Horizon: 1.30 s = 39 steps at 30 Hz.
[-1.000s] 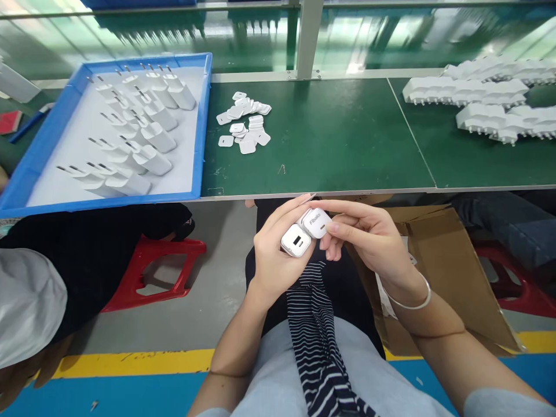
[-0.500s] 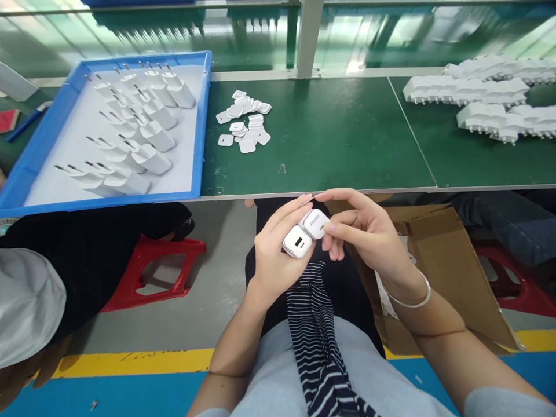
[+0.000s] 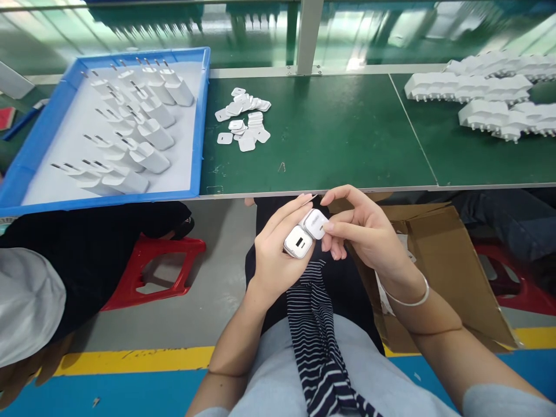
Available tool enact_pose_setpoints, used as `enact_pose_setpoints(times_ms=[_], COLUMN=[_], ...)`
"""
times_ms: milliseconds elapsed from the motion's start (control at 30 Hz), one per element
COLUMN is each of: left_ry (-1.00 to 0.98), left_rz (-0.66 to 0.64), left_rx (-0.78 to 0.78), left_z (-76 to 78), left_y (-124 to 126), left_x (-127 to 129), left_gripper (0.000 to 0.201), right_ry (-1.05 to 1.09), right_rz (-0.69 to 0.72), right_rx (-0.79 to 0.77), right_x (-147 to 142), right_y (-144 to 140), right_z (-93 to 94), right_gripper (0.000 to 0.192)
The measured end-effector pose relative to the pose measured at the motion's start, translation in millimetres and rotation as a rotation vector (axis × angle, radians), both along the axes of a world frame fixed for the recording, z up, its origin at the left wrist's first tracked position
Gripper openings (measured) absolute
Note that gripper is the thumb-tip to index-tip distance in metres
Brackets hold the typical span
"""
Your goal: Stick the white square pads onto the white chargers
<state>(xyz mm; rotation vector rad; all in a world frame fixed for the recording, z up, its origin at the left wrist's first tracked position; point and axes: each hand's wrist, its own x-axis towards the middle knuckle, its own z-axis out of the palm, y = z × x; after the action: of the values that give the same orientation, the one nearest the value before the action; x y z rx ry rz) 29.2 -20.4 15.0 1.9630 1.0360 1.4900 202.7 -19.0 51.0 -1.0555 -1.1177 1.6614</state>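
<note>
Just below the worktop (image 3: 321, 145) edge, over the lap, two white chargers (image 3: 306, 233) are pinched side by side between the left hand (image 3: 273, 255) and right hand (image 3: 365, 231); inspection seems underway, and a steady, turning grip is called for next.

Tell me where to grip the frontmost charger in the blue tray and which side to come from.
Grip the frontmost charger by its blocky white body, pinching the two broad flat sides. It lies flat in the blue tray with its prongs pointing left, and another charger lies close on its left, so coming down from above at the right, blunt end looks safest, clear of the prongs.
</note>
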Motion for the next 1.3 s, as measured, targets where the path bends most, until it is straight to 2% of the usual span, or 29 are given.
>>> enact_pose_setpoints(times_ms=[233,467,867,1033,1300], left_ry=[-0.006,-0.046,-0.246,-0.342,-0.293], left_rz=[-0.008,-0.027,-0.117,-0.186,-0.132], left_rx=[0.017,-0.034,-0.269,-0.365,-0.296], left_z=[0.4,-0.8,-8.8,-14.1,-11.2], left_y=[0.6,0.9,2.0,0.8,1.1], left_x=[0.2,0.1,6.1,8.0,13.1], left_gripper=[0.043,0.042,0.042,0.041,0.038], right_ry=[0.009,-0.013,-0.092,-0.071,-0.135], right_rz=[0.016,0.014,-0.076,-0.065,-0.081], right_rx=[-0.003,0.006,0.063,0.04,0.085], right_x=[0.1,0.4,-3.2,-2.1,-1.5], right_y=[1.7,2.3,-2.9,-2.7,-8.1], right_z=[1.9,0.7,-6.8,-10.6,-4.9], right_gripper=[0.032,0.033,0.03,0.031,0.021])
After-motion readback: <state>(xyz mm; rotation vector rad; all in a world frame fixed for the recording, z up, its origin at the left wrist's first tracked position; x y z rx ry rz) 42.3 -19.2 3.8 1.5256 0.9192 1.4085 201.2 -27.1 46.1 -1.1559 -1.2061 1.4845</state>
